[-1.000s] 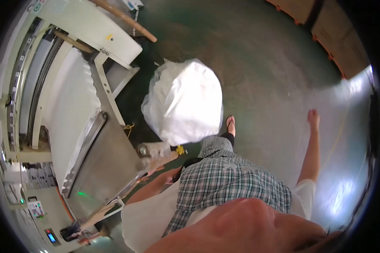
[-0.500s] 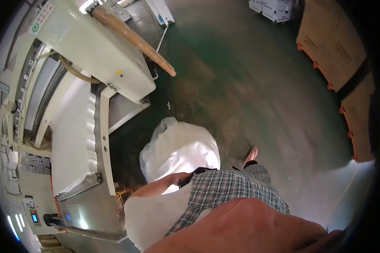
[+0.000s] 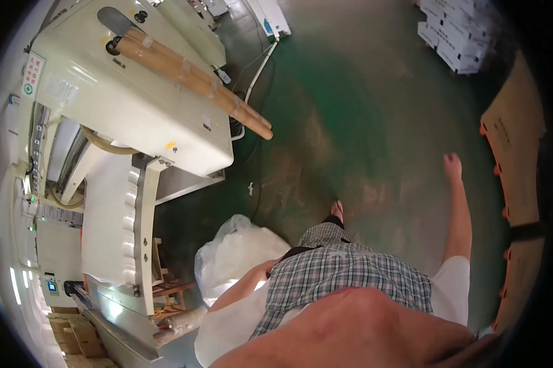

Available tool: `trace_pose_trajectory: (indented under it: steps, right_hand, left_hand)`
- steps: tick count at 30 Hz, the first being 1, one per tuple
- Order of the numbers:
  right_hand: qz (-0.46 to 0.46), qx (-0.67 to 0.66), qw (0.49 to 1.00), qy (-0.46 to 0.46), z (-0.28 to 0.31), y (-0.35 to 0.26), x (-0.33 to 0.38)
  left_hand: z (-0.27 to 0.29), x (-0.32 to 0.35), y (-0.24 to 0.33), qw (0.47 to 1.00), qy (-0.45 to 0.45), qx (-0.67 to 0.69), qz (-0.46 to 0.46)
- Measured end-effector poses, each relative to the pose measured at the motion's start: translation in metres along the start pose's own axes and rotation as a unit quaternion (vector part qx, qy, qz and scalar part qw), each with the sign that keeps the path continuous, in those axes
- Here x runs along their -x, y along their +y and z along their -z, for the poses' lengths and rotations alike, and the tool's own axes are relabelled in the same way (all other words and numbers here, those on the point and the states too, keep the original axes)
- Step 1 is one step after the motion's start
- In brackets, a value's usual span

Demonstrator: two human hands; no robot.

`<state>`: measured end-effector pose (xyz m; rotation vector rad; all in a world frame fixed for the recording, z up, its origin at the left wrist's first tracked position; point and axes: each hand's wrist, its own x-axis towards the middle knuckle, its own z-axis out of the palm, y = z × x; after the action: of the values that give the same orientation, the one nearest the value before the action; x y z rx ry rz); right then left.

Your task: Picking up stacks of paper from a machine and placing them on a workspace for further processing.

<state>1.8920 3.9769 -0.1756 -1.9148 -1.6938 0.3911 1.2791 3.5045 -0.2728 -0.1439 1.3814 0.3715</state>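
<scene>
My left hand (image 3: 265, 268) hangs low by the checked apron (image 3: 350, 264), its fingers hidden behind the apron's edge. Just beyond it is a large, full, whitish plastic bag (image 3: 239, 245), partly covered by my arm and the apron. Whether the hand touches the bag cannot be made out. Out to the right, my right hand (image 3: 452, 165) swings over the floor with its fingers curled in and nothing visible in them.
A big cream machine (image 3: 147, 116) with a white sheet bed (image 3: 104, 214) stands at left. Brown cardboard tubes (image 3: 197, 83) jut from it. White cartons (image 3: 457, 37) are stacked far right, brown cardboard (image 3: 513, 147) on orange pallets nearer. A cable and white scrap (image 3: 250, 188) lie on the green floor.
My right arm has come into view at the right. The bag now sits lower in the picture, more covered by my body. The white cartons and the tubes show more fully.
</scene>
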Motion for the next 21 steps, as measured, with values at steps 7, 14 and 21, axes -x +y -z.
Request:
trace_pose_trajectory:
  steps: [7, 14, 21]
  right_hand:
    - [0.134, -0.148, 0.975, -0.098, -0.100, -0.133, -0.200]
    - [-0.132, -0.174, 0.964, -0.155, -0.439, 0.016, -0.177]
    - [-0.179, -0.344, 0.921, -0.017, -0.564, -0.075, -0.460]
  left_hand:
    - [-0.090, 0.018, 0.290, 0.991, -0.037, -0.105, -0.079]
    - [-0.144, 0.010, 0.576, 0.933, 0.089, -0.343, -0.060]
    - [-0.205, -0.057, 0.838, 0.938, 0.125, -0.224, -0.233]
